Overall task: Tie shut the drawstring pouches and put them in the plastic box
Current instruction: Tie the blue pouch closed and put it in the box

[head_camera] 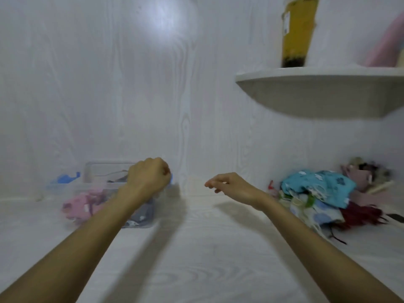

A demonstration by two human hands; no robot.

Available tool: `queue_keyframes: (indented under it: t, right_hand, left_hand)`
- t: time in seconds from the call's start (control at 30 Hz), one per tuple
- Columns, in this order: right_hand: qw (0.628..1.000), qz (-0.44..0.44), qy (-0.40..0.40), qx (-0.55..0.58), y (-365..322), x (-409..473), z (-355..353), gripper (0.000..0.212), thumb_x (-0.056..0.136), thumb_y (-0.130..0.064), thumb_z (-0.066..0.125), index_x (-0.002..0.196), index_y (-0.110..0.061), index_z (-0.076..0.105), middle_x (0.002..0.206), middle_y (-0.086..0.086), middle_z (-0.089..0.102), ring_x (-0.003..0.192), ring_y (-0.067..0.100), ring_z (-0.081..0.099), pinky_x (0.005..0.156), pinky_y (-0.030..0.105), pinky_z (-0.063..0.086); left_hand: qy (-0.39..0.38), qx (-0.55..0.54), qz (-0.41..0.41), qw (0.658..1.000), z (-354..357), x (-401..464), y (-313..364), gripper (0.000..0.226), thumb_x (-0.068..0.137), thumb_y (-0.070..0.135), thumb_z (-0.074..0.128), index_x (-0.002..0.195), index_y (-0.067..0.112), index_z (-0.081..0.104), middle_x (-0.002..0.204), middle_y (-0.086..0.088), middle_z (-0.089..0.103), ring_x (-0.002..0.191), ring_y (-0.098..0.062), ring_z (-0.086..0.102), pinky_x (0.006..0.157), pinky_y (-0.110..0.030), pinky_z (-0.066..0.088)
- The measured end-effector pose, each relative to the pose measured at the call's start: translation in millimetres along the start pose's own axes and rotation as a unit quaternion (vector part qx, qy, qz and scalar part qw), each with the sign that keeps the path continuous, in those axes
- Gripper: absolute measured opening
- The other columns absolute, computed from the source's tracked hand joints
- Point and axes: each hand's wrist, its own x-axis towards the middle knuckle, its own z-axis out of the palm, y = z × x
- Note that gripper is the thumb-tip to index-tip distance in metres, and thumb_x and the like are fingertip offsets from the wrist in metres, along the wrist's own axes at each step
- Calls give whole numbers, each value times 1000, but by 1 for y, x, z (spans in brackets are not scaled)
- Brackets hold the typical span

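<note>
Fig.: moment between pouches, head view. Left hand (148, 178) hung over the clear plastic box (91, 171), fingers curled under; whether it gripped anything couldn't be told, as its palm side was hidden. Right hand (231, 185) hovered above the table (196, 259), fingers loosely bent, holding nothing. Box held a pink pouch (82, 205) and a grey pouch (142, 215), so judged partly filled. Untied pile of pouches (317, 193) lay at right, well apart from the box. Next move probably called for the right hand to reach that pile, pick one, find its cords. Motion blur smeared pile and box; cord ends and knots unreadable. Blue lid (63, 178) behind box was indistinct.
</note>
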Motion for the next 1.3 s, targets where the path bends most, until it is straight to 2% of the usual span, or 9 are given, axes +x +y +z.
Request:
queue_keyframes:
  t: [0.23,0.37,0.47,0.53,0.67,0.93,1.0,1.2,1.3]
  right_hand:
    - [976,103,146,-128,83,-72,-81,23,90,-14,56,108,-19,69,111,-2,65,98,14,61,81,21,47]
    - [907,130,329,-226,125,-97,-130,34,79,-18,61,112,-11,64,117,10,63,112,29,55,94,37,45]
    - [872,208,416,-153,139,-103,-160,45,83,-25,63,120,1,55,123,19,58,115,36,53,92,40,43]
    - [874,293,384,-49,149,-100,-172,59,84,-39,65,123,4,52,125,19,56,115,34,54,95,37,45]
    - [896,259,359,18,160,-87,-182,36,85,-26,66,109,1,65,107,13,67,94,27,64,78,29,51]
    - [906,124,385,123,122,-60,-189,8,96,-14,51,99,-11,57,97,10,60,78,15,56,56,11,46]
    - [892,109,394,193,112,-56,-192,6,96,-14,50,97,-12,56,102,11,60,87,20,58,64,21,49]
    - [880,47,352,317,67,-36,-181,7,96,-16,51,100,-14,56,96,7,63,81,14,63,55,17,55]
    - [882,17,323,341,36,-18,-168,6,96,-16,50,95,-15,56,95,8,63,82,16,63,62,21,56]
  left_hand:
    - [-233,-221,82,944,75,-7,140,15,85,26,56,91,26,71,97,-2,70,99,-25,66,87,-35,51]
    - [-294,-450,49,842,102,-10,217,25,92,13,52,112,6,66,103,-7,64,90,-20,62,65,-22,48]
    - [-306,-579,-58,754,108,-6,263,13,93,12,54,82,8,60,90,-11,58,69,-14,54,56,-20,44]
    - [-301,-596,-99,738,113,4,284,16,94,15,53,79,10,56,94,-12,57,75,-16,53,61,-23,42]
    - [-334,-611,-133,705,112,15,308,49,97,30,49,134,-1,41,132,-14,53,97,-20,59,68,-19,49]
    - [-305,-698,-149,631,82,32,291,40,90,16,61,125,-4,53,91,-10,64,58,-13,56,39,-13,46]
    - [-268,-703,-130,645,70,41,280,37,91,17,59,123,-1,55,82,-5,60,55,-10,57,41,-14,47]
    - [-103,-618,-61,777,24,66,222,48,87,30,64,127,4,56,139,-6,49,101,-12,57,75,-3,36]
    - [-98,-592,-26,800,1,63,189,33,87,26,63,113,6,66,111,-8,64,78,-5,57,46,4,36]
